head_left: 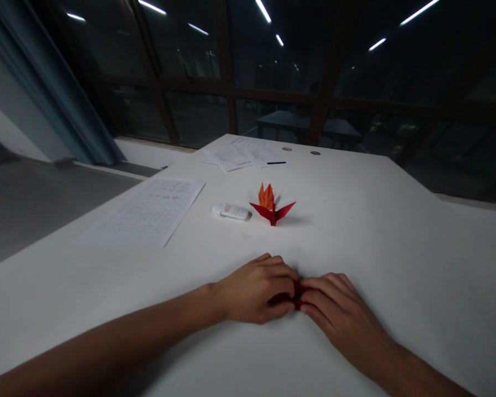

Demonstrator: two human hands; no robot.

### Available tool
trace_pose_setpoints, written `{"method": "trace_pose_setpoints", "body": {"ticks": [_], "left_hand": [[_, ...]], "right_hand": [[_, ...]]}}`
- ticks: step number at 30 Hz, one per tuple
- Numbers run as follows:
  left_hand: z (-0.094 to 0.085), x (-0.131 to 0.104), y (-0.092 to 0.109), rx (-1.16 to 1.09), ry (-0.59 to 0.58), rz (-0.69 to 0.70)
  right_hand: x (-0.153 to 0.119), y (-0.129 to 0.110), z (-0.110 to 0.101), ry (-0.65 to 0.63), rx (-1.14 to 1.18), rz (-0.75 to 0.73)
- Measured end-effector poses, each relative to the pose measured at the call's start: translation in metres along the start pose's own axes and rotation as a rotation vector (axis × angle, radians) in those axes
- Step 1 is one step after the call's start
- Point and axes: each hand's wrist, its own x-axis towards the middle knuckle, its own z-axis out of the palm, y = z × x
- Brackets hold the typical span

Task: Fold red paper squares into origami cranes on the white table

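Observation:
Between my two hands, low on the white table, is a small dark red folded paper (297, 296), mostly covered by fingers. My left hand (262, 289) curls around its left side, fingertips pressed on it. The fingers of my right hand (334, 303) pinch its right side. Beyond the hands stands a red paper crane (273, 214) with wings spread, and an orange folded paper piece (266, 196) is just behind it. To their left lies a white plastic bottle (232, 212) with printed text on its side.
A printed sheet (161, 204) lies on the left of the white table (355, 220). More papers (235, 154) and a thin black object (276, 162) are farther back. Two round fittings (315, 153) sit near the far edge, before dark windows.

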Motion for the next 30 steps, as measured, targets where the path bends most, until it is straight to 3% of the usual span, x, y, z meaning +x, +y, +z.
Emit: {"method": "trace_pose_setpoints", "body": {"ticks": [6, 30], "left_hand": [[-0.0005, 0.0014, 0.0002, -0.035, -0.018, -0.006], [0.0004, 0.0008, 0.0023, 0.043, -0.015, 0.034]], "right_hand": [[0.0014, -0.0033, -0.0013, -0.024, 0.054, 0.086], [0.0032, -0.0014, -0.0031, -0.004, 0.171, 0.124]]}}
